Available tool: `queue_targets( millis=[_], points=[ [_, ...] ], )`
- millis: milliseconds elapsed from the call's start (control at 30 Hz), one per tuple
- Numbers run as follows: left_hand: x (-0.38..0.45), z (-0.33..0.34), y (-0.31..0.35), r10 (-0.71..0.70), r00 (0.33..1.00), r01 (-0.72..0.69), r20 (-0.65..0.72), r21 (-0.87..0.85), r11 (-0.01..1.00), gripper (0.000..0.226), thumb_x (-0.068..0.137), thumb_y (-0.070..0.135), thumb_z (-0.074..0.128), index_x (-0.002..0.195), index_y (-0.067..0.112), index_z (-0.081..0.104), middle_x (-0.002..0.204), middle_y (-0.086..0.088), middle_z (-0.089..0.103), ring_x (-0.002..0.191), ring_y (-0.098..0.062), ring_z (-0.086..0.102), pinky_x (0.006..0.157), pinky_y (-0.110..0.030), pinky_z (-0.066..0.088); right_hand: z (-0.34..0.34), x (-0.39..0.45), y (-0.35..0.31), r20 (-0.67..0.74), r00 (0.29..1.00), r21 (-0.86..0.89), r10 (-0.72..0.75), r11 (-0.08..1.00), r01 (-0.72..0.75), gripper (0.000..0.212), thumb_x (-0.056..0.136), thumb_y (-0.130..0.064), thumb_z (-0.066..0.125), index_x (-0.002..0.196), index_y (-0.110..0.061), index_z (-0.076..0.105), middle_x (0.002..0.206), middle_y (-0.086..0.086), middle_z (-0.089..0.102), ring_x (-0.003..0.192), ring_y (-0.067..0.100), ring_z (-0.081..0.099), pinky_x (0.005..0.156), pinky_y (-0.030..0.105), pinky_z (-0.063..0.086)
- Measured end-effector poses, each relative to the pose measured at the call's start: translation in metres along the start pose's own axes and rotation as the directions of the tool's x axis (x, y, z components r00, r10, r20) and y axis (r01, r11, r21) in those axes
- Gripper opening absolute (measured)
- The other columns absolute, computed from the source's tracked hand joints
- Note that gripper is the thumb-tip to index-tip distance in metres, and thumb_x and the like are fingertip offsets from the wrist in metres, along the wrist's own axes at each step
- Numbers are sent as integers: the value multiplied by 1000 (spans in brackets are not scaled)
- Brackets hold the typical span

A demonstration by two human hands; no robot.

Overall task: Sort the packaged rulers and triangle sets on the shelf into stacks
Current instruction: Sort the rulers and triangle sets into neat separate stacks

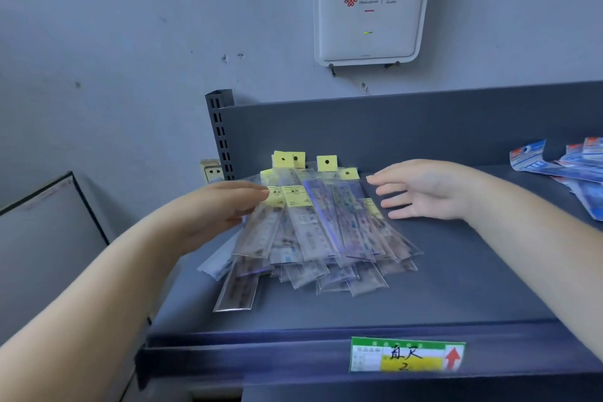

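**Shelf lot: packaged rulers, loose heap, being squared up**

Item 1. Packaged rulers: long flat strips in clear glossy sleeves with yellow card headers, fanned in a slipping heap on the left part of the grey metal shelf.

Item 2. Left hand: fingers extended against the heap's left edge, fingertips on a yellow header, nothing pinched; seemingly pushing the fan together.

Item 3. Right hand: flat, fingers spread wide, just beside the heap's right edge, holding nothing; likely the opposing stop.

Item 4. Blue-and-red packets: glossy, scattered far right, well apart, probably the triangle sets.

Item 5. Price label: green-yellow, on the shelf lip.
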State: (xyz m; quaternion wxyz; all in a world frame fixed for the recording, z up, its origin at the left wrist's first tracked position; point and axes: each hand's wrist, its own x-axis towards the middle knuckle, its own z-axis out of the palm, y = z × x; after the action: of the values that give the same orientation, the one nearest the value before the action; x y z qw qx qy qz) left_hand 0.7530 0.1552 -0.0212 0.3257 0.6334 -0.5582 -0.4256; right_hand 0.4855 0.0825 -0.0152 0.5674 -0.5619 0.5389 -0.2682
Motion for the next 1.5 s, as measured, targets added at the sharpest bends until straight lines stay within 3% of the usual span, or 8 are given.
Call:
queue_targets(
  millis=[167, 333, 567, 700, 867, 1100, 1300, 1500],
  points=[
    [-3, 11, 12, 5, 999, -7, 40, 60, 998, 58, 51, 47, 71, 108, 40, 60, 134, 10, 54, 131, -9, 42, 115, -32, 26, -3, 3, 5, 87, 996, 33, -3, 999, 0, 45, 88, -13, 62, 130, -5, 49, 137, 23, 45, 122, 31, 47, 98, 42, 44],
    [5, 27, 16, 2, 999, -8, 43, 155, 988, 26, 88, 25, 63, 113, 31, 60, 137, 7, 50, 132, -11, 40, 116, -35, 24, -3, 8, 9, 74, 997, -7, 1, 1000, 0, 30, 89, -17, 61, 117, -10, 55, 128, 19, 54, 122, 25, 48, 102, 40, 42],
    [12, 42, 30, 67, 996, -55, -52, 203, 978, 28, 92, 18, 56, 119, 24, 60, 128, 2, 56, 121, -18, 49, 103, -31, 37, -2, 10, 13, 58, 998, 62, 7, 998, -11, 6, 88, -12, 61, 92, -10, 56, 119, 19, 58, 93, 25, 52, 78, 31, 47],
    [14, 49, 32, 100, 992, -83, -79, 192, 978, 26, 88, 17, 62, 113, 27, 60, 120, -2, 62, 109, -18, 58, 77, -25, 41, -1, 11, 18, 51, 998, 78, -40, 996, 36, 9, 86, -3, 62, 88, -9, 55, 98, 13, 56, 82, 21, 52, 72, 29, 48],
    [20, 53, 37, 16, 995, -5, -99, 115, 993, 48, 81, 16, 71, 124, 26, 52, 119, -5, 62, 106, -22, 59, 93, -34, 48, -1, 10, 19, 55, 997, 118, -47, 992, 40, 11, 86, -3, 62, 95, -8, 57, 94, 11, 58, 80, 21, 55, 71, 29, 49],
    [24, 79, 46, 32, 998, -24, -53, 140, 990, 76, 74, 6, 77, 139, 17, 39, 115, -7, 61, 99, -23, 60, 89, -33, 49, 5, 13, 24, 48, 997, 144, -57, 988, 50, 56, 80, 15, 61, 131, -1, 45, 122, 19, 57, 100, 25, 59, 73, 25, 51],
    [25, 87, 35, 84, 981, -75, -176, 57, 996, 82, 69, -2, 79, 139, 18, 40, 138, -6, 46, 119, -21, 50, 92, -37, 49, 7, 9, 21, 116, 992, 146, -55, 989, 37, 16, 80, 16, 60, 81, 0, 58, 80, 13, 64, 75, 20, 62, 69, 28, 52],
    [23, 85, 35, 39, 984, -67, -174, -159, 985, 94, 70, -10, 75, 146, 21, 29, 126, -9, 56, 96, -22, 59, 67, -26, 52, 13, 12, 21, 77, 994, 79, -79, 994, 73, 27, 79, 9, 66, 105, 7, 61, 93, 13, 58, 84, 24, 55, 65, 27, 43]
  ],
)
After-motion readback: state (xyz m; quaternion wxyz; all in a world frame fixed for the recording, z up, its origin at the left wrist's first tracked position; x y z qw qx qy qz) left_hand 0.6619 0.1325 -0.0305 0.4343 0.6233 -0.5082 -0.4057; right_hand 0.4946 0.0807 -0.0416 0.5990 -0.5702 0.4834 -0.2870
